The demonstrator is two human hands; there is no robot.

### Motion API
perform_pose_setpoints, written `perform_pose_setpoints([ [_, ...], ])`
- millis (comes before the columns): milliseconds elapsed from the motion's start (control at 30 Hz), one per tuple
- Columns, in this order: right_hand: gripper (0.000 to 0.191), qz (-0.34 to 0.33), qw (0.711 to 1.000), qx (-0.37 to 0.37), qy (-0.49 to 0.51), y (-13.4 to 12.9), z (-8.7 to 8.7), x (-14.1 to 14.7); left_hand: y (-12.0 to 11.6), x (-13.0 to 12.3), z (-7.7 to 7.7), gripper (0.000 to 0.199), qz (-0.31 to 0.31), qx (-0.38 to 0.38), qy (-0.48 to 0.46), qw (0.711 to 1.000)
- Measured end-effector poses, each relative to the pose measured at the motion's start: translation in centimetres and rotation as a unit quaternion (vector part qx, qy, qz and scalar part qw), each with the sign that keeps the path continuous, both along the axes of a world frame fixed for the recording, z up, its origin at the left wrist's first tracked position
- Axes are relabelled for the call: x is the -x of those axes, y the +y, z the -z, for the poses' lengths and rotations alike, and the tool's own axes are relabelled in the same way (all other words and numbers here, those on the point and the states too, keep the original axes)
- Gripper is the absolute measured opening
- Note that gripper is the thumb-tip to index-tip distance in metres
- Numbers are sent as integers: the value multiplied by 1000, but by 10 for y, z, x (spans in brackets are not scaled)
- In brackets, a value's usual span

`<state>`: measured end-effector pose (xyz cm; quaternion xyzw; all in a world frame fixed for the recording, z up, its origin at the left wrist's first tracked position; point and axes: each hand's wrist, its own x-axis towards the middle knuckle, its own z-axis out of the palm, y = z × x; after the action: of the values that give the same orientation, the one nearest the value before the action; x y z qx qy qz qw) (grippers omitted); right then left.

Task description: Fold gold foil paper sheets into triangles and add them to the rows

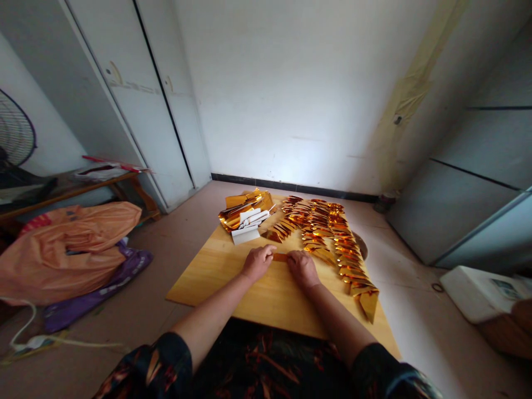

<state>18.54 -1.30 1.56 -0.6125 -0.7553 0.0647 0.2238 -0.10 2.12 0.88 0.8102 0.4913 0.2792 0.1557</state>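
Note:
A narrow orange-gold strip point(280, 257) lies level just above or on the wooden board point(233, 282), stretched between my two hands. My left hand point(258, 262) has its fingers closed on the strip's left end. Around the right end, the curled fingers of my right hand point(303, 267) are closed as well. Rows of folded shiny gold foil pieces point(347, 249) spread over the board's right side. Behind my left hand is a pile of gold foil sheets point(236, 206), with white folded papers point(246, 234) on and beside it.
To the left, an orange plastic bag point(83, 238) and a purple bag point(95, 288) sit near a wooden bench point(75, 191). A fan point(16, 130) stands at far left. A white box point(482, 293) is at right. The white wall point(291, 100) rises behind the board.

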Motion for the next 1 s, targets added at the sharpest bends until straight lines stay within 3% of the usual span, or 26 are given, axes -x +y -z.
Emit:
perform_pose_setpoints([
  [167,21,81,996,27,-26,-1,-6,11,1,-8,-6,34,-50,32,-12,998],
  [300,22,108,992,14,-59,-1,-7,18,1,-10,-7,35,-65,37,-13,997],
  [1000,22,131,982,51,-124,-1,-14,22,-1,-18,-15,23,-96,39,58,993],
])
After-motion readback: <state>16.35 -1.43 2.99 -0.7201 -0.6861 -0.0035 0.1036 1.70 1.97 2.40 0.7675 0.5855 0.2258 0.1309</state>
